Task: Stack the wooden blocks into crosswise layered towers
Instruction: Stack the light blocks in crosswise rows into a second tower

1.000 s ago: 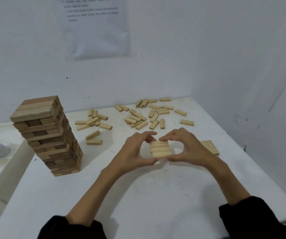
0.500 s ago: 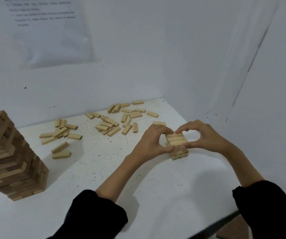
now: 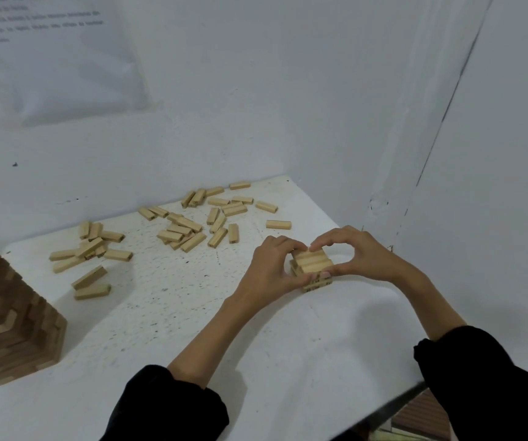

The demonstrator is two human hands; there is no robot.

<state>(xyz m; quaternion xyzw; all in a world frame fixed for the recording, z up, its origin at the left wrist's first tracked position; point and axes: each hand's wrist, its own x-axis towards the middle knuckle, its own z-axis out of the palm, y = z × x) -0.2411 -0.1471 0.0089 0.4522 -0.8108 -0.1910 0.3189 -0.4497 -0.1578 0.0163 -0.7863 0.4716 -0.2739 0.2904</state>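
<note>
Squaring up the top layer of the short stack [image 3: 313, 264] looks like the current step: left hand [image 3: 269, 272] and right hand [image 3: 363, 257] both curl round it, thumbs on the near edge, fingertips on the far edge, pinching the blocks together. It sits on the white table [image 3: 256, 345] near the right edge. Next move likely needs 3 loose blocks [image 3: 189, 232] from behind, laid crosswise without nudging it. Dark tower [image 3: 11, 329] stands far left.

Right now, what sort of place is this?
Probably a plain room corner set up for a stacking exercise: bare white walls, a printed sheet taped up, a white table with loose wooden blocks.
</note>
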